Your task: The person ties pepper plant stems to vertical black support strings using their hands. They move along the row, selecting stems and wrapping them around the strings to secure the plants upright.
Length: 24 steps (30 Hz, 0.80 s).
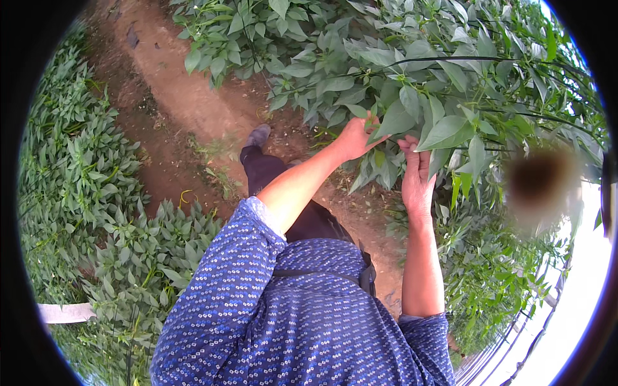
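Both my hands reach into the leafy pepper plants (398, 118) on the right side of the path. My left hand (359, 137) is at the lower edge of the foliage, its fingers bent among leaves and partly hidden by them; whether it grips a stem or a leaf cannot be told. Close to its right, my right hand (417, 169) points upward with its fingertips under a broad green leaf (446, 132). Leaves cover part of its fingers, so what they touch is unclear. The two hands are apart.
A dirt path (193, 106) runs between the plant rows, with my shoe (258, 136) on it. More pepper plants (77, 169) grow at the left. Dark support lines (449, 59) cross the right-hand foliage. A pale strip (67, 313) lies at the lower left. A blurred dark spot covers part of the right side.
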{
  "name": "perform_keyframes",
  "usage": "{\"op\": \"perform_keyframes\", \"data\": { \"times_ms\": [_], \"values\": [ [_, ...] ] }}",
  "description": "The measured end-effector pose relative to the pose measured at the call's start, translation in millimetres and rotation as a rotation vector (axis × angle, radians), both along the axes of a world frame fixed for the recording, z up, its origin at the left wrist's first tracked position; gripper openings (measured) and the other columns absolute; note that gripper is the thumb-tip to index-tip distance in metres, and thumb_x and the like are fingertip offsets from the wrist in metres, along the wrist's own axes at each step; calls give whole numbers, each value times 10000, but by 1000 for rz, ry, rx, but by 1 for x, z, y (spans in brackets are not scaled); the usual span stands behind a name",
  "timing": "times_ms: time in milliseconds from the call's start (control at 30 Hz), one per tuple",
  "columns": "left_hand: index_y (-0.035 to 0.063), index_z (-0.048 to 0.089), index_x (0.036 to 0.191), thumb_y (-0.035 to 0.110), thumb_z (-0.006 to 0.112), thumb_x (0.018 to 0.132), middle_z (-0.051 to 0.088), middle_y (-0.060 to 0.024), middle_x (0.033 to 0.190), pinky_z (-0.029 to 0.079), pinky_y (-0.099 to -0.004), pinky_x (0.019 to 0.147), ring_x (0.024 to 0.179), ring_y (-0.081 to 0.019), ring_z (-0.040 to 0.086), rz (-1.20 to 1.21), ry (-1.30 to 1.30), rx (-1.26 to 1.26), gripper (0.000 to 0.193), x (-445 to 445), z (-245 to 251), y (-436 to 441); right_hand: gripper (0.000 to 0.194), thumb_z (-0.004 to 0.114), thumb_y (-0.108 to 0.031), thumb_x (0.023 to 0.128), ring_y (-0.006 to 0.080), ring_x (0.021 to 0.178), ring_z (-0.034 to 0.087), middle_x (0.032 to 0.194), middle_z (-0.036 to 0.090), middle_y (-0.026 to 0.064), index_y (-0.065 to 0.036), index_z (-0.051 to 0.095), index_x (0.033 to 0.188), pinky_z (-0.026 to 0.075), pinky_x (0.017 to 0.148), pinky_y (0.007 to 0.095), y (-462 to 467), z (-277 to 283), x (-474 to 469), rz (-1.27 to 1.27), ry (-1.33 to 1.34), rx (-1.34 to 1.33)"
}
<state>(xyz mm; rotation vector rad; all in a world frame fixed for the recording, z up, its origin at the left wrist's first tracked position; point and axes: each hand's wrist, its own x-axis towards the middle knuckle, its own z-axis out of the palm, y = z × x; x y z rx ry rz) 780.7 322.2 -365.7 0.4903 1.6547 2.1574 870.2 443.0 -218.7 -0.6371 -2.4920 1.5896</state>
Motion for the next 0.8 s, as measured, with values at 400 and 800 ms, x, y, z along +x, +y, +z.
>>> {"op": "perform_keyframes", "data": {
  "times_ms": [400, 800],
  "values": [
    [61, 757, 1259, 203, 714, 1000, 798, -117, 1139, 577, -380, 925, 1022, -158, 734, -247, -189, -108, 299, 2, 24, 6, 351, 594, -77, 1039, 346, 1210, 673, 1296, 691, 203, 13, 612, 1377, 514, 1055, 418, -2, 6, 5, 136, -121, 178],
    [49, 670, 1114, 120, 717, 959, 695, -129, 1070, 581, -415, 793, 938, -294, 743, 462, 31, -472, 177, 6, 23, -56, 586, 678, -199, 1004, 463, 1229, 635, 1399, 597, 295, 36, 469, 1499, 521, 1034, 505, 4, -10, 12, 255, -294, 773]
  ]
}}
